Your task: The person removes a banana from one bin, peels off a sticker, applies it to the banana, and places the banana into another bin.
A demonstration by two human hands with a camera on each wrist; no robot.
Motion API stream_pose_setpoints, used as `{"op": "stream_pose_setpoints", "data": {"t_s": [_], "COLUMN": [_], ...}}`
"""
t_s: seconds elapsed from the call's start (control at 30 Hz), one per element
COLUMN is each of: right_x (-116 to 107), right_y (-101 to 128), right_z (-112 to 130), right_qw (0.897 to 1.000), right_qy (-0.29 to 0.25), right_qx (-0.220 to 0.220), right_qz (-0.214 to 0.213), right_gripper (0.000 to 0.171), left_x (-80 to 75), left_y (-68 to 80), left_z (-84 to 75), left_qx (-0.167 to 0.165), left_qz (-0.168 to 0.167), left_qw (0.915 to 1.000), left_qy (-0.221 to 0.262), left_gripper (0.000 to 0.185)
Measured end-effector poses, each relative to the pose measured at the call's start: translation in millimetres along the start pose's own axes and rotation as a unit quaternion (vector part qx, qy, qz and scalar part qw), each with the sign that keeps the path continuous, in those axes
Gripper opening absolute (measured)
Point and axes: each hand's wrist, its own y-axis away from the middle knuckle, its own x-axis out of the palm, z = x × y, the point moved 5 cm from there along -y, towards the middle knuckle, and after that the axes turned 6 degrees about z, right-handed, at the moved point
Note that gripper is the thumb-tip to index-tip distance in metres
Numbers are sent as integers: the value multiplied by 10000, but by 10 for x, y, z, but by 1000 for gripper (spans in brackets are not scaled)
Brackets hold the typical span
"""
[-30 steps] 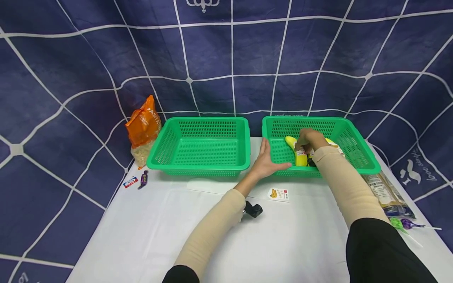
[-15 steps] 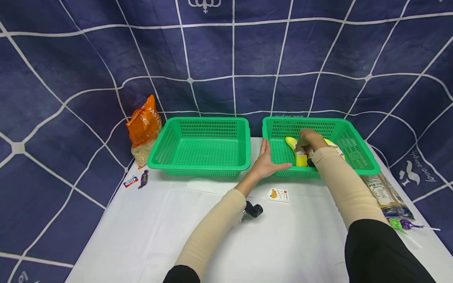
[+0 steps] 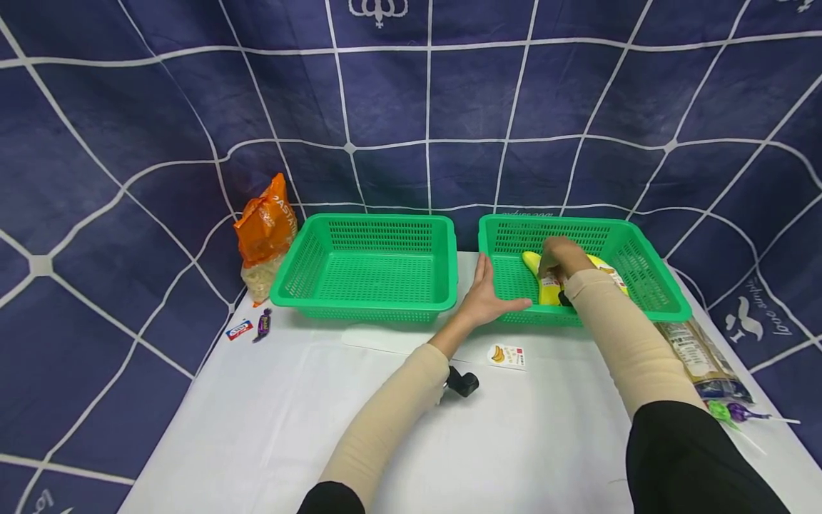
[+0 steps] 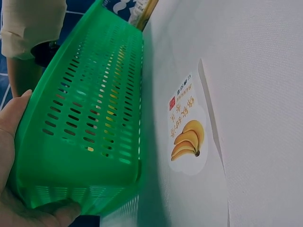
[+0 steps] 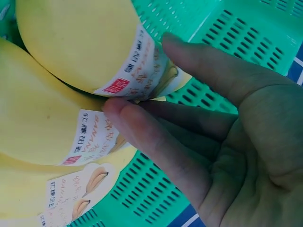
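In the head view, the right green basket [image 3: 671,289] holds yellow bananas [image 3: 531,261]. My right hand [image 3: 565,258] reaches down among them. In the right wrist view, my thumb [image 5: 203,61] and index finger [image 5: 147,132] lie on either side of the labelled end of the uppermost banana [image 5: 75,42]. Two more bananas with white stickers lie below it. My left hand [image 3: 483,303] spreads round the basket's near left corner, fingers straight along its side and thumb on the front rim. From the left wrist, a fingertip [image 4: 66,213] shows against the basket wall.
Another green basket [image 3: 362,307] stands to the left. Beside it are an orange bag [image 3: 263,232] and two small wrapped sweets [image 3: 262,325]. A banana sticker [image 3: 506,356] lies on a white strip in front. A clear package [image 3: 700,357] and lollipops [image 3: 738,412] sit right.
The head view has shifted slightly. Both hands stay at the right basket, with no clear movement relative to it or the bananas.
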Motion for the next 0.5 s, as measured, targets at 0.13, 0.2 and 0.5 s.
{"op": "stream_pose_setpoints", "data": {"t_s": [0.13, 0.2, 0.5], "right_x": [-52, -110, -207], "right_y": [83, 163, 569], "right_z": [-34, -26, 133], "right_qw": [9997, 9999, 9960], "right_qy": [-173, -75, 64], "right_qx": [1, -75, -652], "right_qz": [164, 73, -607], "right_gripper": [35, 44, 35], "left_x": [21, 25, -121], "left_y": [-21, -35, 121], "left_z": [-13, -15, 6], "left_qx": [12, 18, -202], "left_qz": [56, 53, -94], "left_qw": [10000, 10000, 9972], "left_qy": [-6, -27, -715], "left_gripper": [120, 119, 115]}}
